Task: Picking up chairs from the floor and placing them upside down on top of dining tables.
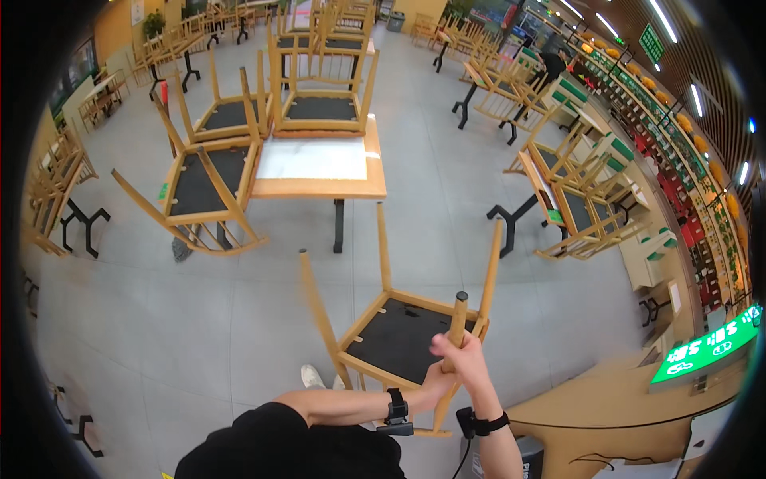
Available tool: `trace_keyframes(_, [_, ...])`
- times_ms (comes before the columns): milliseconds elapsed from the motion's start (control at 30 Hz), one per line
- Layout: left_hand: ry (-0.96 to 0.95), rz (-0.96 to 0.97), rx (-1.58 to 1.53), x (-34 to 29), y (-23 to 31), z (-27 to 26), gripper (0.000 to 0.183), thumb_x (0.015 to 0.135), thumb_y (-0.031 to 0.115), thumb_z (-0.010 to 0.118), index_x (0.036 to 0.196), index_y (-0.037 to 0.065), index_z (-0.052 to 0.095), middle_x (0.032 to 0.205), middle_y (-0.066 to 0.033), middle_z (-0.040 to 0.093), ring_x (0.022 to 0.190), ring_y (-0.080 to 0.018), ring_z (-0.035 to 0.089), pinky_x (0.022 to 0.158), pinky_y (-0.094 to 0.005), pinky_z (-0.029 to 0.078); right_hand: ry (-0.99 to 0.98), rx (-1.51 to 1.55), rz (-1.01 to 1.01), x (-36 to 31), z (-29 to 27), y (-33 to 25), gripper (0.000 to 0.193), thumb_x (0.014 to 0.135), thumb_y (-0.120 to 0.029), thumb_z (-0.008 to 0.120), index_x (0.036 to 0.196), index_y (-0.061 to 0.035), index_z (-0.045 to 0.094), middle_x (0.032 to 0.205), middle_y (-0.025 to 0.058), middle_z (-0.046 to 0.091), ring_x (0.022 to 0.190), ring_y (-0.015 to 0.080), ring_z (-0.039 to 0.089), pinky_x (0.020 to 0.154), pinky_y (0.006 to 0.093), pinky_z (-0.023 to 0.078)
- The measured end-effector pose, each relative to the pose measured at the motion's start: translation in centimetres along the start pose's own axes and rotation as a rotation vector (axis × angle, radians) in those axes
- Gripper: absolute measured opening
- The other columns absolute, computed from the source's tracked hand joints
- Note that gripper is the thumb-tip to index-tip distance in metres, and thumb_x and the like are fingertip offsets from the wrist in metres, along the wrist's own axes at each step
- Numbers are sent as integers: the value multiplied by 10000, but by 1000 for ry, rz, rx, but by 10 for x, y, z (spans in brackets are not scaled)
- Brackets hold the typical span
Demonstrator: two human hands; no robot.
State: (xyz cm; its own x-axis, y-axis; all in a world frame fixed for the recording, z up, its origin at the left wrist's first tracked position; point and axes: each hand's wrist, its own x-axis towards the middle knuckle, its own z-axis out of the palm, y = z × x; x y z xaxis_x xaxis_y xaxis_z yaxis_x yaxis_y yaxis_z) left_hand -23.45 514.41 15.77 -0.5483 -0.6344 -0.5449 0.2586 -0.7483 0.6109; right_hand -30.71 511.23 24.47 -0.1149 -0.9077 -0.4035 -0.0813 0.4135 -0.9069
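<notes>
A wooden chair (pixel 403 339) is upside down in front of me, its black seat underside facing up and its legs pointing upward. My right hand (pixel 467 358) is wrapped around the leg nearest me, below its dark tip. Just beneath it, my left hand (pixel 436 383) is closed on the same leg near the seat frame; its fingers are partly hidden. Each of my wrists wears a black strap with a small device. Part of a pale shoe (pixel 311 376) shows on the floor beside the chair.
Ahead, a wooden table (pixel 319 188) with a white top panel carries upturned chairs (pixel 209 180). More tables with upturned chairs (pixel 586 209) stand at the right and far back. A counter (pixel 558 409) with a lit green sign (pixel 710 345) is close at my right.
</notes>
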Motion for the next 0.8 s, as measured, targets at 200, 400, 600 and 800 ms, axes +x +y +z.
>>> trace_keyframes(200, [-221,725,954,-6,67,-130,390,765,123,725,1105,-27,606,1080,-164,644,1040,-255,619,915,-355,488,210,120,-121,-10,44,-1,361,843,-246,788,626,-82,551,530,-14,510,447,81,461,448,244,347])
trace_keyframes(400, [830,617,563,-31,149,-311,451,854,204,708,1162,16,438,1211,-150,487,1095,-248,505,933,-386,414,317,212,-237,-34,56,-55,267,830,-177,781,695,-76,575,521,-5,500,422,87,451,450,250,392])
trace_keyframes(600, [67,586,116,-67,206,-291,256,929,288,679,932,56,572,897,-88,611,834,-152,590,771,-330,464,328,244,-364,-61,55,-110,225,829,-155,767,726,-42,602,537,7,519,439,86,454,445,239,350])
trace_keyframes(800, [18,808,324,-118,263,-232,287,917,229,704,722,53,588,625,-8,576,560,-80,541,534,-236,428,423,329,-585,-67,17,-95,302,921,-178,622,689,-90,448,536,-8,389,445,106,386,498,271,369])
